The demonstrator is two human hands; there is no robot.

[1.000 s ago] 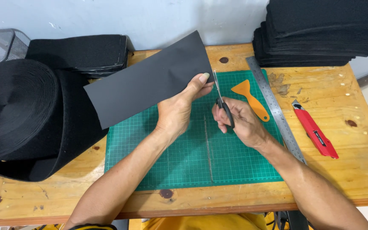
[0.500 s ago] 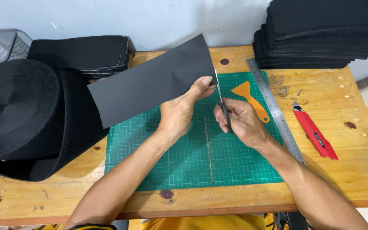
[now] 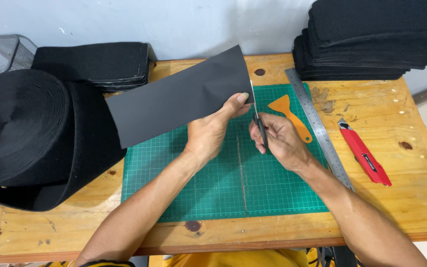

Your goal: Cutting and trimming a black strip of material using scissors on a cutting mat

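Left hand: the left hand (image 3: 208, 134) grips a dark grey rectangular sheet (image 3: 176, 101), lifted above the green gridded cutting mat (image 3: 198, 188).
Right hand: the right hand (image 3: 281, 141) is closed on black-handled scissors (image 3: 258, 120), blades at the sheet's right edge.
Nearby: orange plastic scraper (image 3: 288, 114), steel ruler (image 3: 318, 131), red utility knife (image 3: 364, 159).

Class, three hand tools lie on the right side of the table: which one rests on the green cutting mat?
The orange scraper lies on the green cutting mat. The metal ruler runs along the mat's right edge, and the red utility knife lies on bare wood.
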